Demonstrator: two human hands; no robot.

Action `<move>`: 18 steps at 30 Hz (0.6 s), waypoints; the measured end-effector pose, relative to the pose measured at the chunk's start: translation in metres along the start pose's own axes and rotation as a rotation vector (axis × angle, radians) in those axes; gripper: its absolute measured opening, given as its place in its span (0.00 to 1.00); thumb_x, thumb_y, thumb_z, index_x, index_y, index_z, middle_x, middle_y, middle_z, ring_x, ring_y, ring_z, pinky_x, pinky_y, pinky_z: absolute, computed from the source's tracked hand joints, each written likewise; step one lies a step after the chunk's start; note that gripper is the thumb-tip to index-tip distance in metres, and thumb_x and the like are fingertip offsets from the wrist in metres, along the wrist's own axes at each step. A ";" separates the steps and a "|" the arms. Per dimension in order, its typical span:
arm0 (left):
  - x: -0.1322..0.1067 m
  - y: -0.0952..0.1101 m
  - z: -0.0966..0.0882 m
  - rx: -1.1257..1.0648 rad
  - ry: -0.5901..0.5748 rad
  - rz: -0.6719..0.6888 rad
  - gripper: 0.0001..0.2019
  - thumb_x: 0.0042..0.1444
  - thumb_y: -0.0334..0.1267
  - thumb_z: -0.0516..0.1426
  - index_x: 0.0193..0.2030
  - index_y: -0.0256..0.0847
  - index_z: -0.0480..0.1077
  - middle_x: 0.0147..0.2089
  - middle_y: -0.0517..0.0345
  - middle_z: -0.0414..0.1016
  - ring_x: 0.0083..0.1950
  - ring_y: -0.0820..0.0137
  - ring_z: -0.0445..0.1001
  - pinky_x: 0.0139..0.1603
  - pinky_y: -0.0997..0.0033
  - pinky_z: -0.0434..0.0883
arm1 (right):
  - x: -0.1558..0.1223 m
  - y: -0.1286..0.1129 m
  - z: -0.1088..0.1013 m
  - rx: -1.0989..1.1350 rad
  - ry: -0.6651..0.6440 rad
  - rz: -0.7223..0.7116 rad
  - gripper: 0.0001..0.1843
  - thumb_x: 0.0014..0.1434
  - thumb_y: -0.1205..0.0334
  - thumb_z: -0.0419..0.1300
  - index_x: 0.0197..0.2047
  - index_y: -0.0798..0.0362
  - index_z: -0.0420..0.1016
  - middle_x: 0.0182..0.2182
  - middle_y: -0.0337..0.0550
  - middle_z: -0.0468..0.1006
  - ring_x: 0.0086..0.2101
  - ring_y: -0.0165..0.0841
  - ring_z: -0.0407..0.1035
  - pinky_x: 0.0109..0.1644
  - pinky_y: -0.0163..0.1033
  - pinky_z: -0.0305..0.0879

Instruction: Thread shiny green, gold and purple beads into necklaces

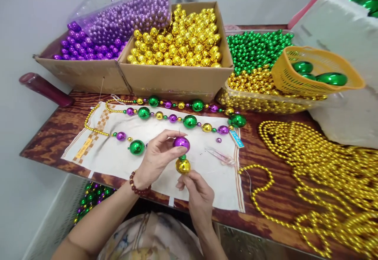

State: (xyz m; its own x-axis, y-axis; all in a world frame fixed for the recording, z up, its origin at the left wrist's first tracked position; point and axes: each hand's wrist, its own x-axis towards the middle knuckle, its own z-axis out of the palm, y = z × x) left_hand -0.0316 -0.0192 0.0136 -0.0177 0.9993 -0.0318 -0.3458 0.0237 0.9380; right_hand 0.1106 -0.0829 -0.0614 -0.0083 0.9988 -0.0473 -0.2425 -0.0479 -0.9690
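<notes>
Between thumb and fingers, my left hand (pixel 156 157) grips a large shiny purple bead (pixel 181 144); a thin needle tip shows just above it. Below it hang a small green bead (pixel 182 157) and a gold bead (pixel 183 166). My right hand (pixel 197 191) pinches at the underside of the gold bead; whether thread is also between those fingers is hidden. A finished-looking strand of green, purple and gold beads (pixel 189 121) lies looped on the white cloth (pixel 165 189) beyond my hands. Part of another stretch, with a green bead (pixel 136 147), runs left of my left hand.
Cardboard boxes of purple beads (pixel 88 47) and gold beads (pixel 177 43) stand at the back. A clear tub (pixel 260 104) and a yellow basket (pixel 321 55) are at right. Gold bead chains (pixel 333 181) cover the right side. Small scissors-like snips (pixel 220 156) lie on the cloth.
</notes>
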 end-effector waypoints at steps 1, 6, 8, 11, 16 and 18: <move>0.001 -0.001 0.000 -0.026 0.021 -0.026 0.13 0.55 0.37 0.67 0.48 0.43 0.78 0.42 0.57 0.76 0.39 0.74 0.75 0.43 0.73 0.76 | 0.001 -0.003 0.000 0.017 -0.028 0.022 0.07 0.64 0.62 0.61 0.35 0.52 0.80 0.26 0.40 0.78 0.26 0.31 0.72 0.32 0.35 0.69; 0.006 -0.008 0.005 -0.148 0.088 -0.122 0.16 0.56 0.44 0.66 0.48 0.41 0.75 0.37 0.60 0.75 0.35 0.74 0.78 0.42 0.72 0.76 | 0.006 -0.006 0.002 0.072 -0.022 0.098 0.05 0.60 0.60 0.66 0.37 0.52 0.78 0.29 0.42 0.82 0.26 0.33 0.76 0.32 0.36 0.73; 0.006 -0.017 0.011 -0.179 0.102 -0.149 0.18 0.58 0.48 0.64 0.50 0.42 0.73 0.38 0.60 0.73 0.34 0.73 0.79 0.39 0.73 0.77 | 0.008 -0.001 0.007 0.110 0.088 0.111 0.08 0.58 0.59 0.68 0.36 0.52 0.73 0.26 0.40 0.82 0.23 0.31 0.75 0.30 0.35 0.73; 0.007 -0.033 0.023 -0.170 0.122 -0.192 0.21 0.62 0.54 0.58 0.55 0.45 0.68 0.39 0.60 0.73 0.28 0.75 0.77 0.27 0.77 0.73 | 0.010 0.004 0.011 0.126 0.133 0.115 0.13 0.57 0.57 0.68 0.35 0.50 0.67 0.22 0.35 0.78 0.20 0.30 0.73 0.27 0.34 0.71; 0.018 -0.040 0.029 -0.027 -0.016 -0.274 0.22 0.62 0.56 0.56 0.55 0.43 0.67 0.34 0.62 0.72 0.17 0.80 0.67 0.15 0.81 0.63 | 0.026 -0.015 -0.023 -0.081 0.091 0.089 0.12 0.55 0.56 0.69 0.38 0.52 0.74 0.32 0.39 0.81 0.20 0.27 0.70 0.24 0.32 0.66; 0.021 -0.037 0.031 0.026 -0.199 -0.393 0.22 0.61 0.56 0.57 0.51 0.40 0.68 0.33 0.62 0.71 0.16 0.80 0.67 0.14 0.81 0.62 | 0.038 -0.027 -0.043 -0.174 0.132 0.045 0.12 0.58 0.55 0.66 0.43 0.52 0.79 0.26 0.37 0.79 0.21 0.27 0.68 0.26 0.32 0.65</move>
State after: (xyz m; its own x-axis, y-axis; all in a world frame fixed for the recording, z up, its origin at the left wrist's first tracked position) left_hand 0.0096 0.0017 -0.0113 0.2927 0.8999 -0.3232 -0.2662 0.4013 0.8764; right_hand 0.1584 -0.0437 -0.0476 0.1149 0.9871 -0.1116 -0.0733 -0.1036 -0.9919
